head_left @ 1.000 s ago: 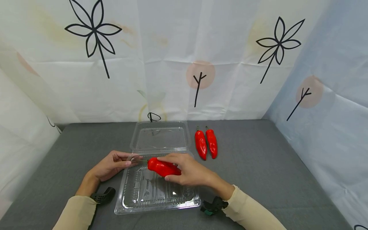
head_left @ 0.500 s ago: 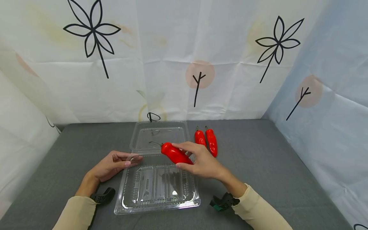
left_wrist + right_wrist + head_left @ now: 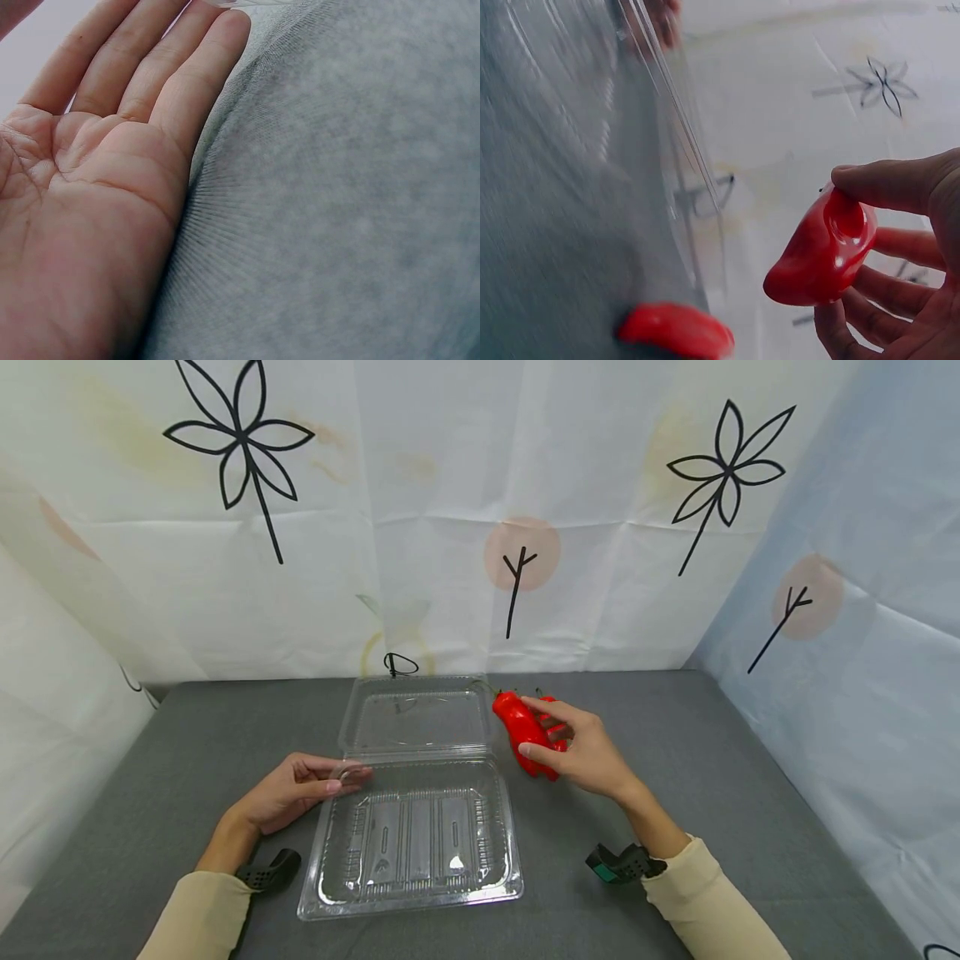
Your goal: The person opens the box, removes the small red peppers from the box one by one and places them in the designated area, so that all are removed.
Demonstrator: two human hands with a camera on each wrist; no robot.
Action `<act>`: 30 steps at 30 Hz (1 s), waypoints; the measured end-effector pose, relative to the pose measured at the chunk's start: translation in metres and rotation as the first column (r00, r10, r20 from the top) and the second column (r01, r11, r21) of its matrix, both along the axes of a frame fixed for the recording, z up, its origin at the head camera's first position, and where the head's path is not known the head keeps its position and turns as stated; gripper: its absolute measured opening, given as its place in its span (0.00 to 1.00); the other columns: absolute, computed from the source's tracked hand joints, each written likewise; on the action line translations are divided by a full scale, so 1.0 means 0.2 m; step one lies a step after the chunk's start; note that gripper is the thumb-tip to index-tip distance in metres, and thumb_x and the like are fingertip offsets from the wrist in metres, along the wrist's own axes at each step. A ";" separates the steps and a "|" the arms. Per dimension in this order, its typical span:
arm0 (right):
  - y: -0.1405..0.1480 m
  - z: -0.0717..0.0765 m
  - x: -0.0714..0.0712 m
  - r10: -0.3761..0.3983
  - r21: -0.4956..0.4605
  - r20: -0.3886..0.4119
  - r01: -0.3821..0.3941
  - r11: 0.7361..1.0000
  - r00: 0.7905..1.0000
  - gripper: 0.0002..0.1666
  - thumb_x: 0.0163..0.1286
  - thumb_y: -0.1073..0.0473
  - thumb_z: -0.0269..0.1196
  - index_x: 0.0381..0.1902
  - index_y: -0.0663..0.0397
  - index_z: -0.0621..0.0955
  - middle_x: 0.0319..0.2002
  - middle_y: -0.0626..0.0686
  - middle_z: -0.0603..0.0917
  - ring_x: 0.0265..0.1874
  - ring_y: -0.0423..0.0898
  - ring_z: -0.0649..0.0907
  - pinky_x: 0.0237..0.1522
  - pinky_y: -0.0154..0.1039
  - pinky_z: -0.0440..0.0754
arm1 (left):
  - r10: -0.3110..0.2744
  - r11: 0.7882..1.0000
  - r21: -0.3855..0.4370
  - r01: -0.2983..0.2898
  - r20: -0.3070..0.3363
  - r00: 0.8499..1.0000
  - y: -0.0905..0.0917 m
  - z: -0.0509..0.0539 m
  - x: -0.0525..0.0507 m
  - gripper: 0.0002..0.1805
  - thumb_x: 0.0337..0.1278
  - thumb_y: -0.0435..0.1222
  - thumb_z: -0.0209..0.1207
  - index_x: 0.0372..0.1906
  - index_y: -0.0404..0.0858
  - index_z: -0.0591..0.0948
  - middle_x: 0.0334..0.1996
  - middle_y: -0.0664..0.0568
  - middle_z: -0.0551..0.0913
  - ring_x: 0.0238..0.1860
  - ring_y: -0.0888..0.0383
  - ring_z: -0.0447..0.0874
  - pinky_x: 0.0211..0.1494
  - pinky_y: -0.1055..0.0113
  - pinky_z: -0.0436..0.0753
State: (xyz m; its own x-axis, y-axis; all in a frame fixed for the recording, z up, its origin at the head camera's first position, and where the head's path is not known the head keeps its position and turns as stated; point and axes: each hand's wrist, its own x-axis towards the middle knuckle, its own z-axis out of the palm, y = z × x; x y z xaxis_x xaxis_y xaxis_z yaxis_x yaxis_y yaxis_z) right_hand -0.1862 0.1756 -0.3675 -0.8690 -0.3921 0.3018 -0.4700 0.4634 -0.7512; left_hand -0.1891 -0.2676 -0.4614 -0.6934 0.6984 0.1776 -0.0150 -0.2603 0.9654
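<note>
My right hand (image 3: 581, 747) pinches a long red chili pepper (image 3: 513, 718) between thumb and fingers, just right of the open clear plastic clamshell container (image 3: 318, 885). In the right wrist view the glossy pepper (image 3: 817, 251) hangs from the fingers, above another red pepper (image 3: 676, 330) on the table. The head view shows a red pepper (image 3: 547, 700) behind the right hand, mostly hidden; the peppers there overlap. My left hand (image 3: 288, 793) holds the container's back left corner between thumb and fingers. Its fingers (image 3: 180, 90) lie nearly straight in the left wrist view.
The container's lid (image 3: 420, 718) lies folded back toward the far edge of the grey table (image 3: 675, 735). White printed cloth (image 3: 615, 577) stands behind the table and along its sides. A black band (image 3: 273, 870) sits on the left wrist.
My right hand has carried the pepper from above the container toward the back right, over the other peppers. The left hand and the container have stayed put.
</note>
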 end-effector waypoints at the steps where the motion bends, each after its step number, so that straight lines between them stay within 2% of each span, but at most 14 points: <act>1: 0.02 0.00 -0.01 -0.015 0.001 0.005 0.015 1.000 1.000 0.35 0.64 0.61 0.73 0.68 0.57 0.77 0.55 0.60 0.83 0.46 0.57 0.83 0.44 0.51 0.87 | -0.001 1.000 -0.001 0.001 -0.002 1.000 0.00 0.00 0.00 0.20 0.71 0.18 0.47 0.65 0.17 0.70 0.64 0.36 0.78 0.67 0.49 0.75 0.69 0.61 0.74; 5: 0.11 -0.01 -0.07 -0.068 -0.005 0.030 0.068 0.998 0.997 0.35 0.65 0.60 0.72 0.69 0.58 0.75 0.58 0.62 0.82 0.47 0.59 0.84 0.48 0.54 0.86 | -0.003 1.000 -0.005 0.003 -0.005 1.000 0.00 0.00 0.00 0.20 0.71 0.18 0.47 0.65 0.17 0.70 0.64 0.37 0.78 0.68 0.50 0.75 0.69 0.61 0.74; 10: 0.22 -0.04 -0.12 -0.145 0.030 0.053 0.144 0.989 0.988 0.37 0.66 0.57 0.71 0.71 0.56 0.74 0.59 0.63 0.81 0.46 0.59 0.85 0.40 0.46 0.88 | -0.005 1.000 -0.006 0.005 -0.009 1.000 0.00 0.00 0.00 0.20 0.71 0.18 0.47 0.65 0.17 0.70 0.64 0.36 0.77 0.68 0.50 0.75 0.70 0.61 0.74; 14: 0.30 -0.08 -0.17 -0.210 0.068 0.074 0.205 0.976 0.975 0.38 0.66 0.56 0.71 0.72 0.56 0.73 0.58 0.65 0.80 0.46 0.60 0.85 0.36 0.42 0.88 | 0.000 1.000 -0.007 0.000 -0.001 1.000 0.00 0.00 0.00 0.21 0.70 0.18 0.48 0.65 0.16 0.70 0.64 0.36 0.78 0.68 0.50 0.75 0.70 0.60 0.74; 19: 0.37 -0.12 -0.20 -0.282 0.136 0.119 0.266 0.954 0.952 0.39 0.67 0.52 0.70 0.72 0.59 0.72 0.59 0.67 0.80 0.48 0.62 0.84 0.39 0.47 0.88 | 0.006 1.000 -0.008 -0.006 0.005 1.000 0.00 0.00 0.00 0.21 0.70 0.17 0.48 0.65 0.17 0.70 0.64 0.36 0.78 0.67 0.50 0.75 0.70 0.59 0.74; 25: 0.40 -0.16 -0.22 -0.331 0.208 0.217 0.287 0.935 0.918 0.41 0.68 0.50 0.70 0.72 0.64 0.71 0.60 0.69 0.79 0.53 0.64 0.83 0.46 0.52 0.88 | 0.022 1.000 -0.015 -0.022 0.024 0.999 0.00 0.01 0.01 0.21 0.70 0.18 0.49 0.65 0.19 0.72 0.63 0.37 0.78 0.67 0.51 0.75 0.69 0.59 0.74; 30: 0.40 -0.21 -0.25 -0.354 0.280 0.245 0.284 0.917 0.902 0.41 0.67 0.49 0.70 0.71 0.64 0.71 0.57 0.68 0.82 0.53 0.62 0.84 0.46 0.50 0.88 | 0.028 0.999 -0.021 -0.027 0.020 0.999 0.00 0.01 0.01 0.21 0.70 0.18 0.49 0.65 0.20 0.72 0.63 0.36 0.78 0.67 0.50 0.76 0.69 0.60 0.75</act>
State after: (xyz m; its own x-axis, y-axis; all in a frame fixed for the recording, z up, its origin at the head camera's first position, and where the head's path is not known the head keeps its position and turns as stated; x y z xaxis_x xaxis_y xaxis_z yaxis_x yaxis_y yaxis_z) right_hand -0.2370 0.2560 -0.4100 -0.9934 -0.1068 -0.0429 -0.0489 0.7292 -0.6826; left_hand -0.1876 -0.2682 -0.4597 -0.7156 0.6824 0.1489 -0.0277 -0.2408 0.9702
